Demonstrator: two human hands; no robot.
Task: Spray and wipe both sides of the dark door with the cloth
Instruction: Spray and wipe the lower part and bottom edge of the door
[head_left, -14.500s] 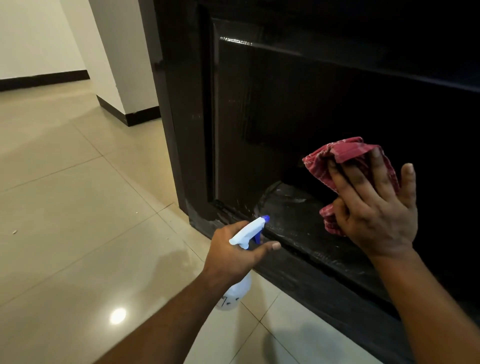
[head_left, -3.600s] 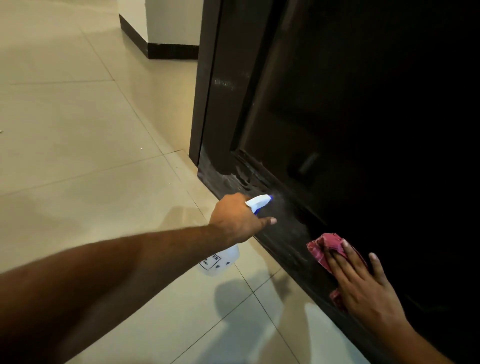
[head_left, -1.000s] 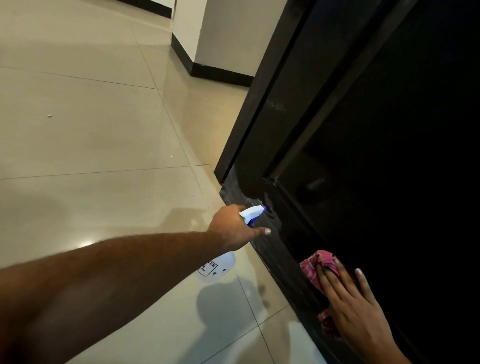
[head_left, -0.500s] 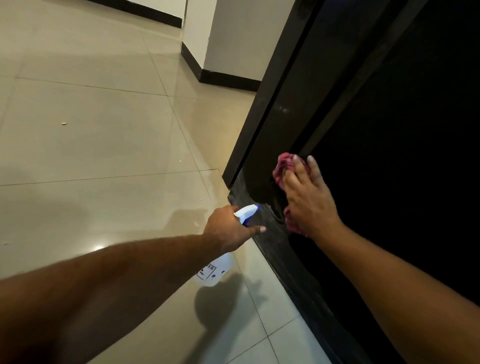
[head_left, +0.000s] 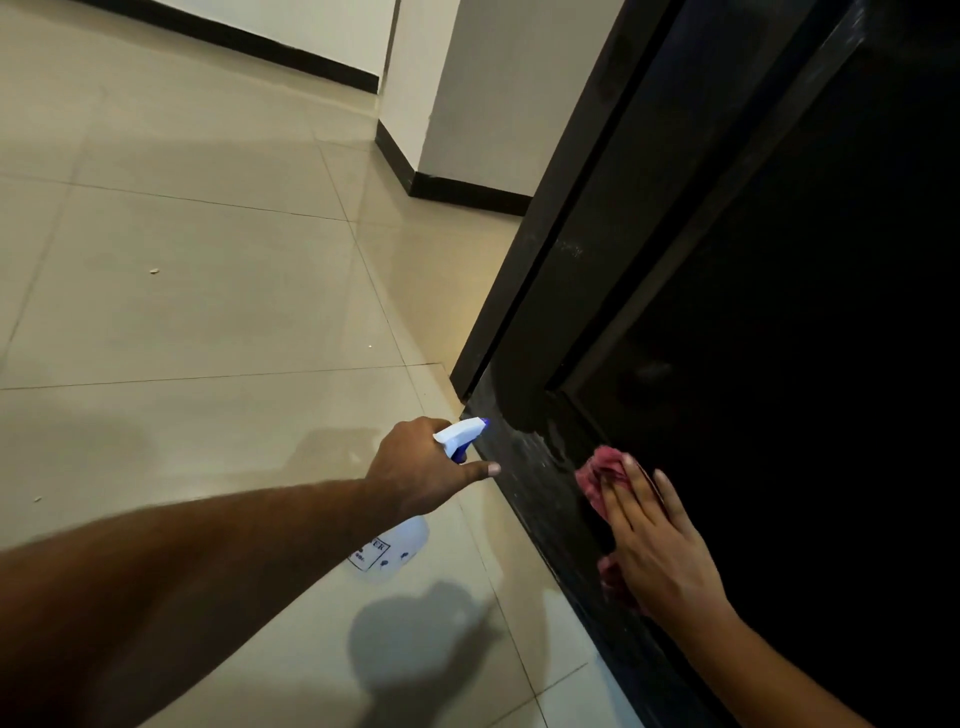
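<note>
The left hand (head_left: 415, 467) curls round the neck of a translucent white plastic spray bottle (head_left: 396, 550). Its blue-tipped nozzle is aimed at the bottom corner of the tall dark wooden door (head_left: 779, 312). The right hand (head_left: 655, 553), fingers straight and together, presses a crumpled red cloth (head_left: 597, 470) flat against the door's streaky wet bottom rail, just above the glossy beige floor tiles (head_left: 208, 286).

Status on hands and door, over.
Left hand grips spray bottle, nozzle at door. Right hand presses red cloth on its bottom rail. Nothing seen blocking.
</note>
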